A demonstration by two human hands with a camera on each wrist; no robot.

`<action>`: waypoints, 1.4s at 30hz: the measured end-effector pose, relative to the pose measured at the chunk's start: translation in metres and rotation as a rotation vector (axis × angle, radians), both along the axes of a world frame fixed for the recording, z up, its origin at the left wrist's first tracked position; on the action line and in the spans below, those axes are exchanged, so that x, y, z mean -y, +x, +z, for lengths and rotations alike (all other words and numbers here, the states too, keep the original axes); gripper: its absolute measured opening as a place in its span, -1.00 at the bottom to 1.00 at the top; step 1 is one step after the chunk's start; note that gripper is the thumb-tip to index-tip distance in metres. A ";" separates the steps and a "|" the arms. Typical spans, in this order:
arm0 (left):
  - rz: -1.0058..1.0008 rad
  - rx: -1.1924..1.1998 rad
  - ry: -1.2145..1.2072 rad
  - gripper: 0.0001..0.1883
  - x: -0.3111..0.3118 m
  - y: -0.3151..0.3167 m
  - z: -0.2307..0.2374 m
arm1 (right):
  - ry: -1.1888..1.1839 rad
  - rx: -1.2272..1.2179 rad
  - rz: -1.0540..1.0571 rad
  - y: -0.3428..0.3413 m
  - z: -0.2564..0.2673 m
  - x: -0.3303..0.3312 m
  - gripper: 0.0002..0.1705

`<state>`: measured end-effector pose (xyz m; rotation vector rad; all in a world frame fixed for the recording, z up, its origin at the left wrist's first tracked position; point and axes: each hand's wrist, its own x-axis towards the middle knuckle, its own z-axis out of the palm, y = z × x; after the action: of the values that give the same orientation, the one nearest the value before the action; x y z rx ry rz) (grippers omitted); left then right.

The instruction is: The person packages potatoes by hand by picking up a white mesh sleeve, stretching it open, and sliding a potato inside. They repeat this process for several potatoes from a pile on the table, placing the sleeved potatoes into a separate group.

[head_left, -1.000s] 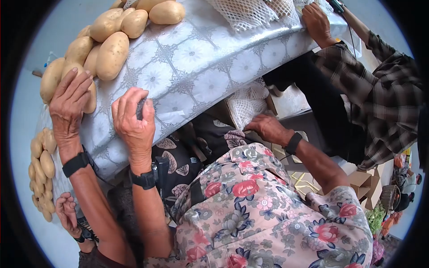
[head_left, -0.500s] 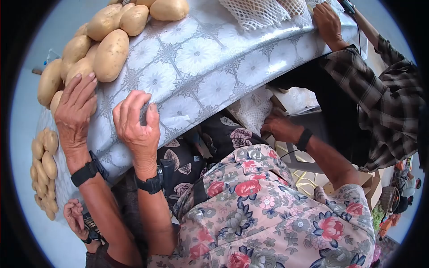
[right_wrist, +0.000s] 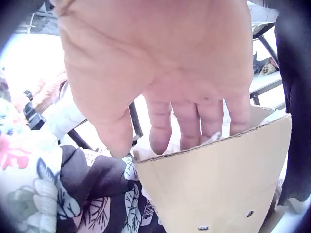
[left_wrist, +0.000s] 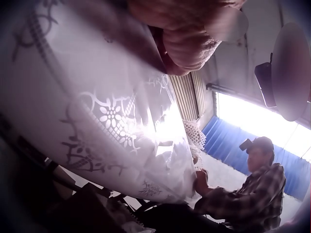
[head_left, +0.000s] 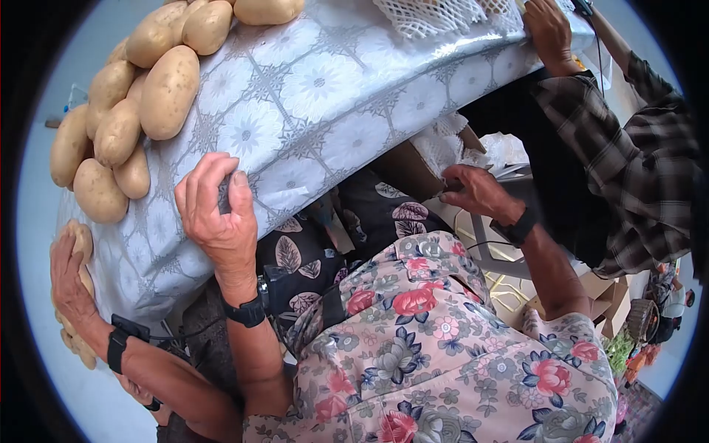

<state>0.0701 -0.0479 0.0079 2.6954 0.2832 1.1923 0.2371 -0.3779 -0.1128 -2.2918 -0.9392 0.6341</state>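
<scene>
My left hand (head_left: pixel 218 207) rests at the edge of the patterned tablecloth (head_left: pixel 288 140), thumb apart from loosely bent fingers, with nothing held. In the left wrist view, part of that hand hangs blurred at the top, over the cloth. Below the table edge, my right hand (head_left: pixel 484 193) is at a cardboard box (head_left: pixel 406 166) with white foam netting (head_left: pixel 437 148) inside. From the right wrist, its straight fingers (right_wrist: pixel 189 121) point down behind the near wall of the box. Their tips are partly hidden by that wall, and the thumb is beside the box corner.
Large potatoes (head_left: pixel 170 92) are heaped at the table's left, and another person's hand (head_left: pixel 72 288) lies on a lower potato pile (head_left: pixel 87 277). More netting (head_left: pixel 432 16) is at the far edge, near a person in a plaid shirt (head_left: pixel 583 125). Open cartons (head_left: pixel 609 303) stand at right.
The neighbour's hand has left the large potatoes for the lower pile. My right hand has shifted slightly right along the box. My left hand stays nearly in place, and the view has tilted slightly.
</scene>
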 end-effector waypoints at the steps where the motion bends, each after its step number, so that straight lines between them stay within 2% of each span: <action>1: 0.004 0.004 -0.003 -0.87 0.000 0.000 0.000 | 0.008 0.005 -0.068 -0.003 -0.003 -0.002 -0.58; 2: 0.009 0.007 -0.007 -0.87 0.001 0.000 0.000 | 0.015 0.010 -0.135 -0.005 -0.006 -0.004 -0.59; 5: 0.014 0.004 0.008 -0.87 0.000 0.000 -0.002 | -0.246 0.227 -0.048 -0.008 -0.015 -0.021 -0.66; 8: 0.014 0.009 0.007 -0.87 0.001 0.000 -0.001 | -0.132 0.364 0.168 -0.020 -0.031 -0.024 -0.75; 12: 0.009 0.024 0.019 -0.87 0.001 0.000 -0.001 | -0.133 0.508 0.343 -0.035 -0.051 -0.006 -0.85; 16: 0.003 0.042 0.021 -0.87 0.003 0.002 -0.001 | -0.153 0.505 0.388 -0.033 -0.050 0.016 -0.87; 21: 0.000 0.049 0.020 -0.87 0.002 0.003 0.001 | -0.210 0.290 0.431 -0.024 -0.031 0.019 -0.87; 22: 0.004 0.050 0.028 -0.87 0.001 0.003 -0.001 | -0.222 0.219 0.445 -0.023 -0.022 0.017 -0.86; 25: 0.009 0.061 0.045 -0.84 0.003 0.005 -0.002 | -0.093 0.108 0.260 -0.030 -0.007 0.005 -0.82; 28: 0.006 0.065 0.042 -0.83 0.002 0.003 -0.004 | -0.024 0.111 0.199 -0.033 -0.006 -0.007 -0.74; 31: -0.003 0.049 0.039 -0.87 0.001 0.002 -0.002 | 0.019 -0.051 -0.046 -0.034 0.018 -0.024 -0.69; 34: -0.005 0.036 0.030 -0.88 0.002 0.002 -0.002 | 0.126 0.231 -0.070 -0.020 0.006 -0.027 -0.64; 38: 0.003 0.037 0.037 -0.81 0.000 0.002 -0.002 | 0.086 0.126 -0.165 -0.001 0.006 -0.036 -0.54; 42: 0.005 0.035 0.044 -0.81 0.000 0.003 -0.001 | -0.191 0.270 0.052 -0.008 -0.004 -0.032 -0.22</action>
<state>0.0735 -0.0476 0.0070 2.7090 0.2620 1.2602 0.2296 -0.3461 -0.1166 -2.5770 -1.1076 0.4596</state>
